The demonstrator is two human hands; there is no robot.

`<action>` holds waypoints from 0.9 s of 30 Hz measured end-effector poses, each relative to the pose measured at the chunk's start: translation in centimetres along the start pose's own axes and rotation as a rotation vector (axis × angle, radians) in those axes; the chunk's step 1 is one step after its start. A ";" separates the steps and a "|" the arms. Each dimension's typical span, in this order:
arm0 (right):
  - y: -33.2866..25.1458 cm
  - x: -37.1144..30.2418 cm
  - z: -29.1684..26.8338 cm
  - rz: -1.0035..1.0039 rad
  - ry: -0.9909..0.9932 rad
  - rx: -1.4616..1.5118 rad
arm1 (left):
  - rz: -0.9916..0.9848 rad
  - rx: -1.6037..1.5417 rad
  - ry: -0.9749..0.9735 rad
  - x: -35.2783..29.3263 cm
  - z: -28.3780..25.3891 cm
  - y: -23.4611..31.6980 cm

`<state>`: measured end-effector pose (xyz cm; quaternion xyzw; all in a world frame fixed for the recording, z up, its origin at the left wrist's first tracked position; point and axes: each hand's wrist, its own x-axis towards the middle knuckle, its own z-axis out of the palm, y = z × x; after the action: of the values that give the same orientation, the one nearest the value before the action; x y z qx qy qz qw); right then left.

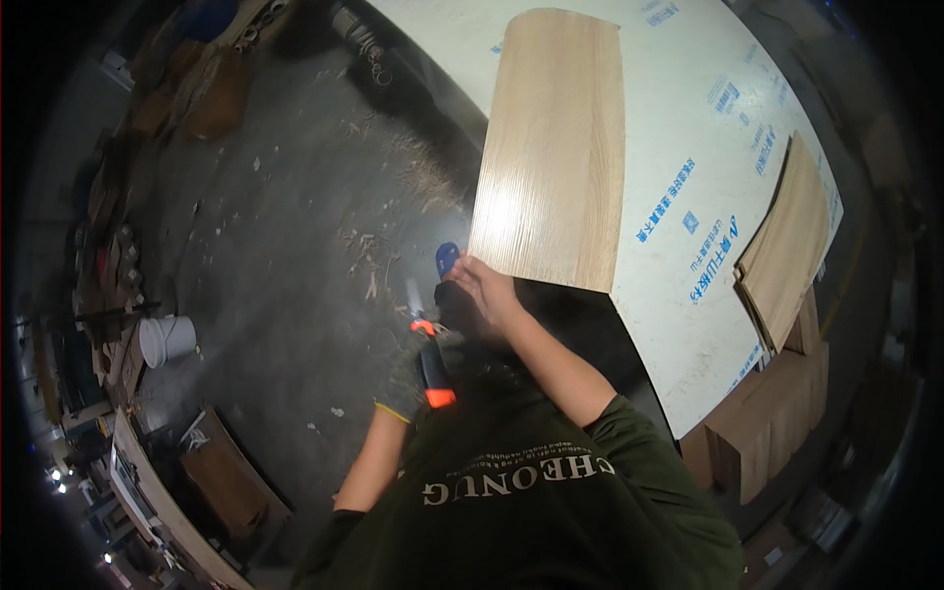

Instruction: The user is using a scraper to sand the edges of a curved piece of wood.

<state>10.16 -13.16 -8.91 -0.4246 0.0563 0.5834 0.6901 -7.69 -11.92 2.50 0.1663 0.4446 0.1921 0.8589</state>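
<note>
A knife [433, 364] with a black and orange handle is in my gloved left hand [399, 379], its pale blade pointing away from me and blurred. The glove is greyish with a yellow cuff. Just ahead and to the right, my bare right hand [488, 292] pinches a small, rounded dark blue piece [448, 259], whose kind I cannot make out. This piece lies beside the near left corner of a wood-grain board [551, 147]. Dark shadow hides the area beneath my right fingers.
The board lies on a large white sheet [669, 324] with blue print. Thin wood-grain panels [787, 246] rest at its right edge, above brown boxes or panels [772, 423]. Shavings [369, 261] litter the grey floor; a white bucket [167, 340] stands left.
</note>
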 end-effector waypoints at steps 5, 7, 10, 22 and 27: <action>-1.5 -0.5 2.5 0.058 0.020 0.022 | 0.232 1.087 -0.006 2.7 -4.3 -2.1; -2.5 -0.8 2.3 0.071 -0.019 0.152 | 0.449 1.281 0.042 1.3 1.7 0.5; -2.9 -1.2 1.8 0.050 -0.097 0.215 | 0.646 1.418 0.007 1.4 4.4 2.0; -3.3 -2.0 2.1 0.019 -0.108 0.217 | 0.917 1.904 0.221 4.1 0.6 1.3; -3.1 -1.8 1.4 0.009 -0.145 0.200 | 1.004 2.047 0.334 3.7 1.2 1.2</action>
<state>11.65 -13.45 -5.37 -0.3100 0.0660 0.6073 0.7285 -4.95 -9.27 1.16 0.9163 0.3841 0.0812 0.0789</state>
